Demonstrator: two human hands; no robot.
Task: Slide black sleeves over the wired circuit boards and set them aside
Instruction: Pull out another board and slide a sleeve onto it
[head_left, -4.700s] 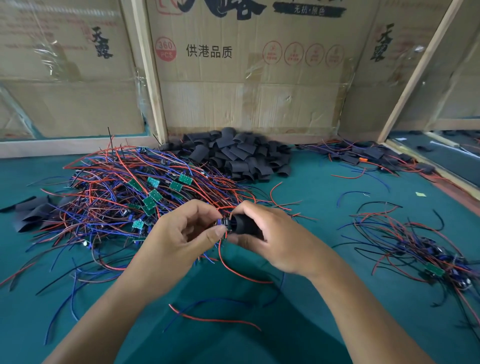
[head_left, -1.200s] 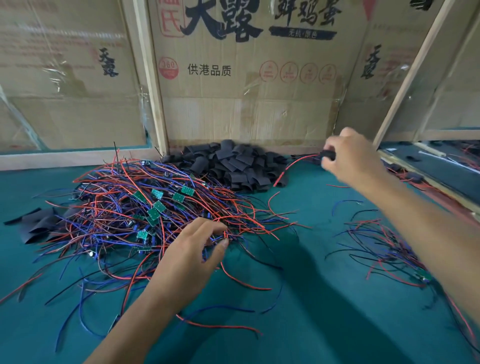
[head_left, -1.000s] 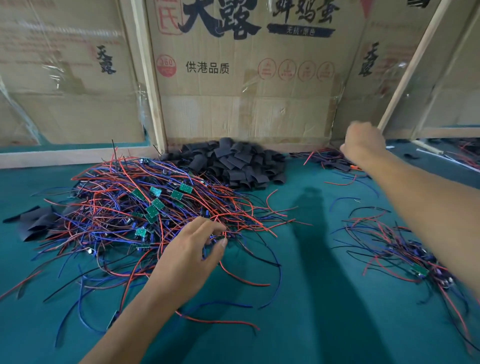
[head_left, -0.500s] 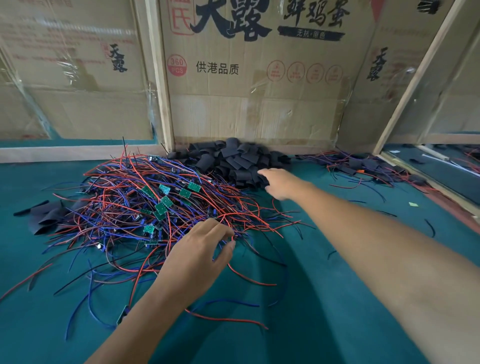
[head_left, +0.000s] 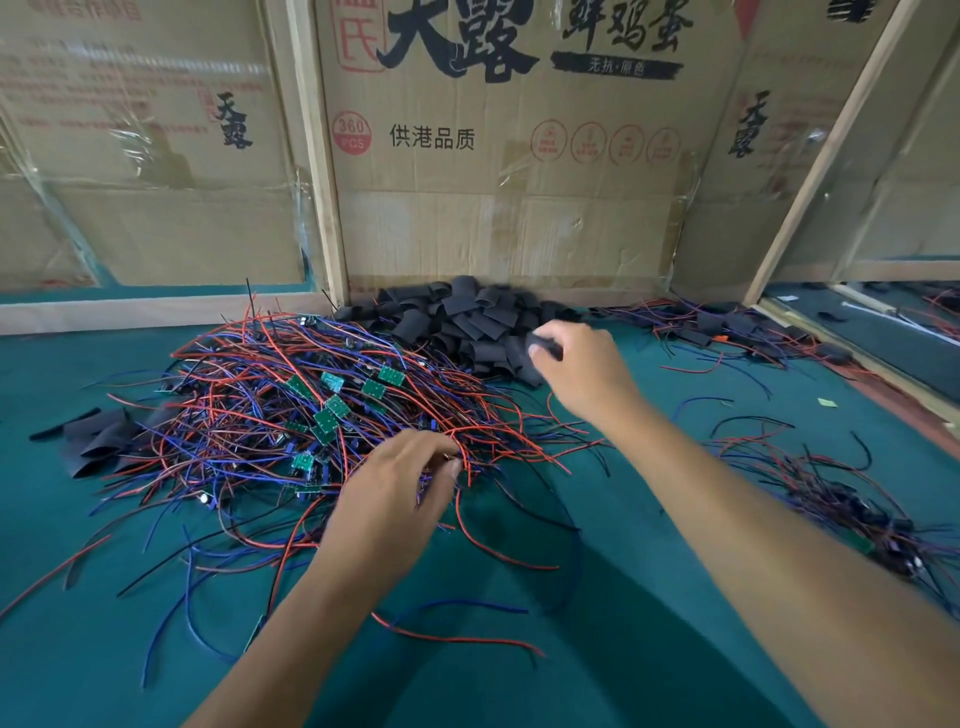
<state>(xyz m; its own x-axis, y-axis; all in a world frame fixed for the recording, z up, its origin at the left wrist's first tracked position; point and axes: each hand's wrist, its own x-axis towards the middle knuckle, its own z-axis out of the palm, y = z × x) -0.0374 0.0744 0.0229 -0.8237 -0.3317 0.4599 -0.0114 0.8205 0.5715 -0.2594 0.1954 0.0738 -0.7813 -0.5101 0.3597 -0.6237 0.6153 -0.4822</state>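
Over on the left half of the green table (head_left: 597, 597) there's the big tangle of wired circuit boards (head_left: 322, 410), red and blue leads everywhere. The left hand (head_left: 400, 493) sits at its near right edge, fingers curled into the wires, looks like it's pinching some. Right of that, the right hand (head_left: 582, 374) is pinching one black sleeve (head_left: 545, 345) at the sleeve pile (head_left: 462, 322) by the back edge. Sleeve's up and right of the left hand, so the right hand brings it over. Its long axis I can't tell.
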